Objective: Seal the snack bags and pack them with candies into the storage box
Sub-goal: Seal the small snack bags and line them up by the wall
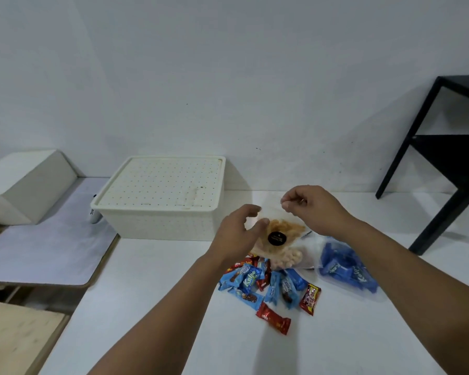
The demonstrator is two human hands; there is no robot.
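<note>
Candies [268,286] below bag-pinching right hand [307,205]

Even, cool light from overhead; soft shadows fall beneath the forearms on the white counter [157,307]. Slightly soft focus throughout. Wide-angle bending toward 3 and 9 o'clock edges.

Clear chip bag [280,234] upright behind scattered candies [266,286].

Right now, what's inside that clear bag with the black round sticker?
The clear bag holds orange-brown chips, showing through around its black sticker. The left hand covers its left edge, and the right hand pinches its top, so the seal is hidden.
</note>
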